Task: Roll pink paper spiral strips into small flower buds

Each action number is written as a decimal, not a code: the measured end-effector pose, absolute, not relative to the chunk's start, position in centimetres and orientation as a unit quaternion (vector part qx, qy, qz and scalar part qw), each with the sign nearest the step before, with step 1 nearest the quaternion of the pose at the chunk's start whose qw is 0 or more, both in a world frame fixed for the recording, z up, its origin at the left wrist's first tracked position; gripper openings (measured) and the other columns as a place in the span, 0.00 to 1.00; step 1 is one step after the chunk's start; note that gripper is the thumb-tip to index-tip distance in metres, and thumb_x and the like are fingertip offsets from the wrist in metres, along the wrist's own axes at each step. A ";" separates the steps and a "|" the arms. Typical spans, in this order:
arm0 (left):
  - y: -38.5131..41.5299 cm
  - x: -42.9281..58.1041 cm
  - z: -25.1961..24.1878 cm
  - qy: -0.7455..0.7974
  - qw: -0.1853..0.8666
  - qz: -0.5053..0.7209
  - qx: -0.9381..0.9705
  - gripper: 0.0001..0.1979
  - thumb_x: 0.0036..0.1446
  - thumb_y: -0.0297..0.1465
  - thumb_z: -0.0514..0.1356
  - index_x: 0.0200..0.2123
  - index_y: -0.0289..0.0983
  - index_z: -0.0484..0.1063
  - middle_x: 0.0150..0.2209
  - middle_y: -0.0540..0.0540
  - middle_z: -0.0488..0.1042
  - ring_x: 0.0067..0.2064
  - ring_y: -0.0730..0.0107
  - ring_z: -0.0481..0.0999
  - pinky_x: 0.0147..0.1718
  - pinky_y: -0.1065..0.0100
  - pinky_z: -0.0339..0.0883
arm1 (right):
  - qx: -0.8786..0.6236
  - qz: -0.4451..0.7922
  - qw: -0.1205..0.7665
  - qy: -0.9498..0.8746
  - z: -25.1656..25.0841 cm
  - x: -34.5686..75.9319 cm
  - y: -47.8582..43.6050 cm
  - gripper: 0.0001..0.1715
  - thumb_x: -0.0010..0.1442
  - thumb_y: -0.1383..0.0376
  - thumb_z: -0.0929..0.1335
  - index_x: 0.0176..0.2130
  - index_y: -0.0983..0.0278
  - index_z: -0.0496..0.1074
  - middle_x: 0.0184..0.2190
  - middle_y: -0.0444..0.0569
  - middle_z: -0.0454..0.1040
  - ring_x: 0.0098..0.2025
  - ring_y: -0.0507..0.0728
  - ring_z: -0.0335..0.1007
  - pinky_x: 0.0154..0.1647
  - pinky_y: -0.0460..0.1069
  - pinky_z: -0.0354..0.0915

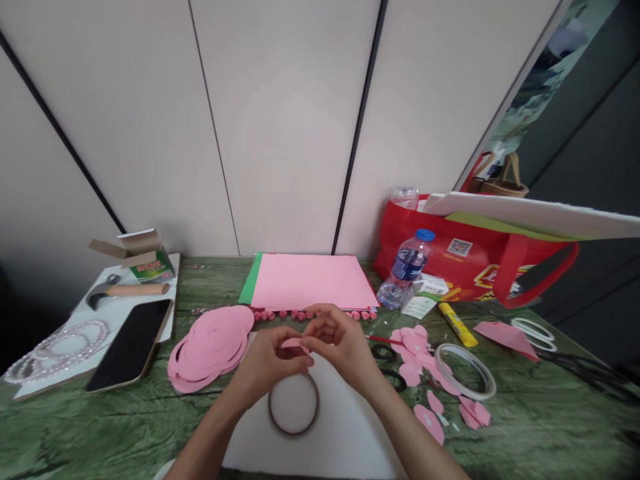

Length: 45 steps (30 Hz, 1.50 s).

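From my remote seat I see both hands meeting low in the middle of the head view, over the green table (525,427). The left hand (273,363) and the right hand (343,347) pinch one small pink paper piece (293,343) between them. The left fingers curl under it and the right thumb and forefinger close on its right edge. The piece sits at the fingertips, lifted off the table, with its flat face tilted up towards the camera.

Directly below the hands a brown tape ring (293,403) lies flat on a white sheet (350,433), near the wrists but touching neither. Just left of the left hand lies a stack of pink discs (210,347). To the right of the right hand are loose pink petals (417,347), black scissors (393,373) (mostly hidden by the forearm and petals) and a clear tape roll (465,370).

Behind the hands a row of small pink beads (310,315) runs along the front edge of a pink paper pad (313,280).

Further left, a phone (133,343) lies face up beside a hammer (125,291) and a small open box (145,257). On the right stand a water bottle (407,267) and a red bag (480,260), with a yellow glue stick (457,325) lying in front of them.
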<state>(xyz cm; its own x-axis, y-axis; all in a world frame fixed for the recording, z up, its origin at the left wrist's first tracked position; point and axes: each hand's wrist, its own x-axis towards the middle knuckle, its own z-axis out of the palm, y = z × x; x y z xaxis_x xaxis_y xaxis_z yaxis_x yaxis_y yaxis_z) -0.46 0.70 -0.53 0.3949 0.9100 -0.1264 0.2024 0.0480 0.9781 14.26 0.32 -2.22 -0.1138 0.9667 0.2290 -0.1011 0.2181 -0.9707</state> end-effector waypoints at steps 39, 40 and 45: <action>1.3 -0.8 -1.2 0.453 0.590 0.518 0.422 0.07 0.39 0.30 0.66 0.18 0.32 0.72 0.21 0.47 0.75 0.27 0.71 0.74 0.32 0.69 0.69 | -0.416 0.239 0.506 -0.717 -1.6 13.9 -0.6 0.16 0.54 0.71 0.62 0.44 0.61 0.64 0.41 0.51 0.69 0.43 0.56 0.65 0.44 0.53 0.65; 1.3 -0.8 -1.1 0.453 0.584 0.527 0.419 0.08 0.39 0.30 0.66 0.17 0.32 0.72 0.21 0.47 0.75 0.28 0.70 0.74 0.33 0.69 0.68 | -0.446 0.256 0.513 -0.688 -1.7 13.9 -0.5 0.11 0.53 0.68 0.64 0.39 0.62 0.66 0.37 0.49 0.70 0.38 0.55 0.68 0.39 0.51 0.67; 1.3 -0.7 -0.9 0.462 0.557 0.560 0.404 0.07 0.39 0.29 0.66 0.18 0.32 0.72 0.20 0.49 0.74 0.29 0.70 0.74 0.32 0.70 0.67 | -0.494 0.447 0.429 -0.610 -2.2 13.6 -0.2 0.11 0.48 0.59 0.69 0.25 0.65 0.69 0.20 0.45 0.71 0.22 0.51 0.66 0.22 0.46 0.63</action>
